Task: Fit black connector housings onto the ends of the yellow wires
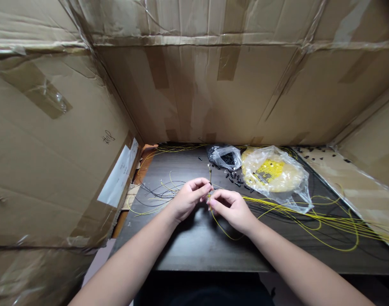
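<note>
My left hand (194,194) pinches a thin yellow wire (225,233) near its upper end, above the dark table. Just below and to the right, my right hand (230,208) is closed on the same wire, thumb against the fingers. The wire stands upright between the hands, with a small dark piece near its top, too small to name, and loops down beneath my right hand. Behind the hands lies a bundle of yellow and black wires (296,211), stretched across the table. Several small black sleeve-like pieces (231,179) lie loose just beyond my fingers.
A clear plastic bag of black pieces (228,160) lies at the back of the table (194,255). Beside it is a larger clear bag with yellow pieces (271,172). Cardboard walls (200,97) enclose the back and sides. A white paper label (117,178) is on the left wall.
</note>
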`<control>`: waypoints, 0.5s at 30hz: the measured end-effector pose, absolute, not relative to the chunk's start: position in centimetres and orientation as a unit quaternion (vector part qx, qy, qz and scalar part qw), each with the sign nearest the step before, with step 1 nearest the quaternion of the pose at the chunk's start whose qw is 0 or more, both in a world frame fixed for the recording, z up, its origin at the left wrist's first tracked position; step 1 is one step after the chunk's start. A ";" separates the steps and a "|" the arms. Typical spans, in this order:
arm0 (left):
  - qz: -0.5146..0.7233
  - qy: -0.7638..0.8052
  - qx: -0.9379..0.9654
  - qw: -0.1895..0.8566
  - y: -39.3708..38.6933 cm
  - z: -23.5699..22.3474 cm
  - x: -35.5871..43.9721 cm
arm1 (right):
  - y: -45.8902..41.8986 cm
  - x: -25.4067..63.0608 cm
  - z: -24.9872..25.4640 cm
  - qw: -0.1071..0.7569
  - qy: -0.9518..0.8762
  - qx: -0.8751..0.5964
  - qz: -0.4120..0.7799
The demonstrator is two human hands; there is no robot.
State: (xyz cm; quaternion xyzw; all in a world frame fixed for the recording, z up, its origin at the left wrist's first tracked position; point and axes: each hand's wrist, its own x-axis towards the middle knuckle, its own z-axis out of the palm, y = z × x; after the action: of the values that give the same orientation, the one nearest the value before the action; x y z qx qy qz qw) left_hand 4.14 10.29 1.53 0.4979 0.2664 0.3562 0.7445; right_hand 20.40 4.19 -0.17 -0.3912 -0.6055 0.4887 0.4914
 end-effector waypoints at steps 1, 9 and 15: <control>0.351 0.268 0.502 0.744 10.3 1.5 4.2 | 4.1 20.3 -0.1 0.492 -0.604 -0.392 0.490; 0.345 0.254 0.532 0.731 10.3 1.4 4.2 | 3.9 20.5 0.0 0.481 -0.622 -0.389 0.479; 0.369 0.261 0.495 0.742 10.2 1.3 4.2 | 4.1 20.6 -0.3 0.470 -0.630 -0.384 0.485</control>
State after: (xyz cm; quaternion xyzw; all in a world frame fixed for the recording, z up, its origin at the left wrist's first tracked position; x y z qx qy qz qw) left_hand 4.19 10.23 1.30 0.4953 0.2610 0.3685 0.7421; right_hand 20.60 4.06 -0.34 -0.3838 -0.6298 0.4845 0.4704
